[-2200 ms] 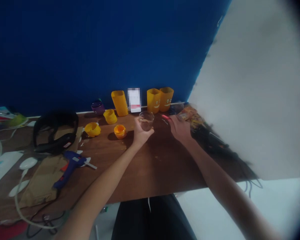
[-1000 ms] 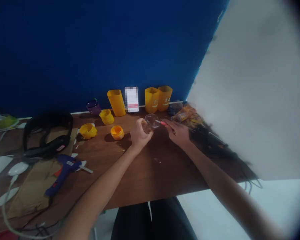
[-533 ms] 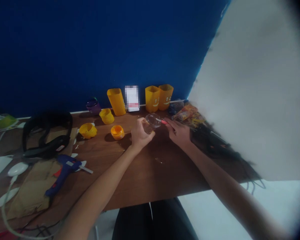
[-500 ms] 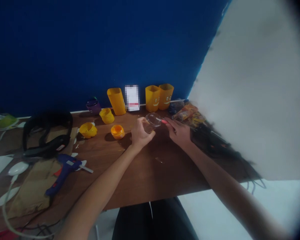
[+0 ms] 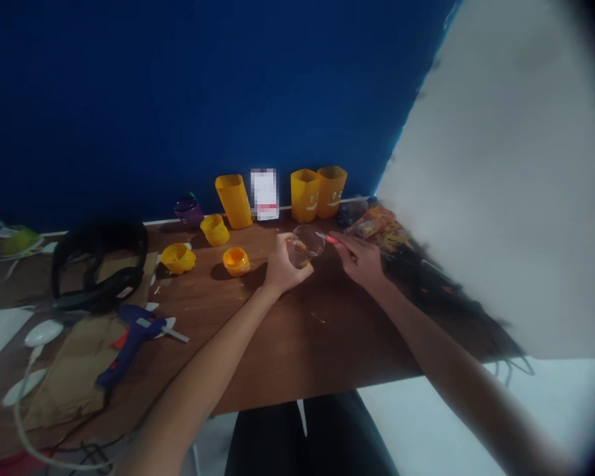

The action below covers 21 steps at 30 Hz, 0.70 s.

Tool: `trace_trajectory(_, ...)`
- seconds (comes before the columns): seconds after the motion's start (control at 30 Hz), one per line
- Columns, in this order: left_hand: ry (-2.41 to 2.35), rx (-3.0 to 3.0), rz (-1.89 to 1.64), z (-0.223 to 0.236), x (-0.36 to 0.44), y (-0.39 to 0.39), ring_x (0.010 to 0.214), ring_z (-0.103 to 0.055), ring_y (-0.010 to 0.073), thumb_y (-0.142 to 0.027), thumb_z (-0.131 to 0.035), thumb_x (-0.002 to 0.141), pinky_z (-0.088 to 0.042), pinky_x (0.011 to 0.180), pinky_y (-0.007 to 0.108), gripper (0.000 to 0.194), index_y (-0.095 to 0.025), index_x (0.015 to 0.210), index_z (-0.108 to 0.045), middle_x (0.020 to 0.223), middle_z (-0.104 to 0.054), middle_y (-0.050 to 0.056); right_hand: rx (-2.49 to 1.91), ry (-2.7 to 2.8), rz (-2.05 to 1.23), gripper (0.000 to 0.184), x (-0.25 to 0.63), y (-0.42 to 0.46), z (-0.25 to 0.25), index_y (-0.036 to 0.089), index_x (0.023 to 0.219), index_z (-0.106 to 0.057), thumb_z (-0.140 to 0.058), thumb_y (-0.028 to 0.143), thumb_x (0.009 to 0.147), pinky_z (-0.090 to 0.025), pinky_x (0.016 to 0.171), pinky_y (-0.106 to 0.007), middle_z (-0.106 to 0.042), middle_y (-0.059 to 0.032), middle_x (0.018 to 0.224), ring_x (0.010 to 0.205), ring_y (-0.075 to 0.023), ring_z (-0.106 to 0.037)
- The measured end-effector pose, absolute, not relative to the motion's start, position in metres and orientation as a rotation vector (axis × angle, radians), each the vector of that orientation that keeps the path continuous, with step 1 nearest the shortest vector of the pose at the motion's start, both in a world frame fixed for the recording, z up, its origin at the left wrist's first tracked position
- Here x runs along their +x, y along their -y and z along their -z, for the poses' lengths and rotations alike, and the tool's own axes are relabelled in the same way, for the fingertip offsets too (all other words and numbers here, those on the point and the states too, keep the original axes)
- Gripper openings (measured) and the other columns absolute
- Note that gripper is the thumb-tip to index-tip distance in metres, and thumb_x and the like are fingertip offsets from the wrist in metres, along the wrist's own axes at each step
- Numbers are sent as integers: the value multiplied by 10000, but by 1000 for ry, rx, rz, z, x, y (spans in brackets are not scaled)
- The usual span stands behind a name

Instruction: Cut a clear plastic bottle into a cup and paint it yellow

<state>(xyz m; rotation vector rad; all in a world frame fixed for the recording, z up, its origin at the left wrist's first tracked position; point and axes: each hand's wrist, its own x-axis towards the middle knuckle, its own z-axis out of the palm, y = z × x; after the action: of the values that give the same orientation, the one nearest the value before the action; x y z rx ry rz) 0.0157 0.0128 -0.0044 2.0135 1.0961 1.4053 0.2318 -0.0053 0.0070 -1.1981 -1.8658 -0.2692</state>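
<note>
My left hand (image 5: 286, 266) is wrapped around a clear plastic cup (image 5: 310, 240), holding it tilted above the table with its round opening facing up. My right hand (image 5: 359, 258) grips a small knife (image 5: 331, 239) by its red handle. The short pale blade lies at the right side of the cup's rim; I cannot tell whether it is cutting in. Left of the hands, a small yellow-orange round container (image 5: 237, 262) stands on the table.
Further left are two yellow cut pieces (image 5: 178, 258), a blue glue gun (image 5: 136, 337) on cardboard and a black headset (image 5: 99, 271). Yellow containers with faces (image 5: 305, 198) line the blue wall near a phone-like white object (image 5: 264, 195). Scraps and wrappers (image 5: 377, 221) lie at right.
The cup's opening has turned a little more toward me, and the knife blade sits slightly farther toward the rim's right edge. The whole view has shifted slightly.
</note>
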Motion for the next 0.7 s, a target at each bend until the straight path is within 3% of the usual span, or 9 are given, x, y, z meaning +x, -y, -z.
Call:
trace_trajectory(0.27, -1189, 2347, -1605, 5, 13, -17, 1220, -532, 287, -302, -735, 712, -439, 1055, 479, 667, -204, 1283, -404, 1254, -540, 133, -1192, 1904, 259, 345, 244, 4, -10, 234, 1233, -691, -488, 338, 973, -535, 725, -250, -751, -45, 1065, 823, -146, -709)
trace_trajectory(0.47, -1274, 2256, -1502, 9, 15, -19, 1190, -585, 276, -310, -747, 736, -483, 1018, 460, 734, -229, 1359, -368, 1300, -572, 127, -1231, 1891, 299, 345, 235, 8, -13, 235, 1218, -700, -483, 359, 981, -507, 687, -238, -757, -38, 971, 748, -130, -688)
trace_trajectory(0.57, -1348, 2217, -1495, 10, 15, -19, 1184, -602, 281, -228, -739, 700, -502, 995, 452, 712, -238, 1328, -404, 1319, -578, 119, -1264, 1893, 390, 342, 231, 10, -16, 237, 1210, -707, -500, 371, 972, -473, 634, -233, -749, -34, 855, 712, -133, -675)
trace_trajectory(0.7, -1391, 2200, -1464, 8, 15, -16, 1070, -654, 267, -171, -731, 634, -534, 928, 428, 732, -248, 1296, -430, 1218, -637, 79, -1315, 1884, 497, 333, 233, 10, -15, 263, 1209, -708, -515, 372, 961, -442, 601, -236, -741, -25, 821, 683, -134, -665)
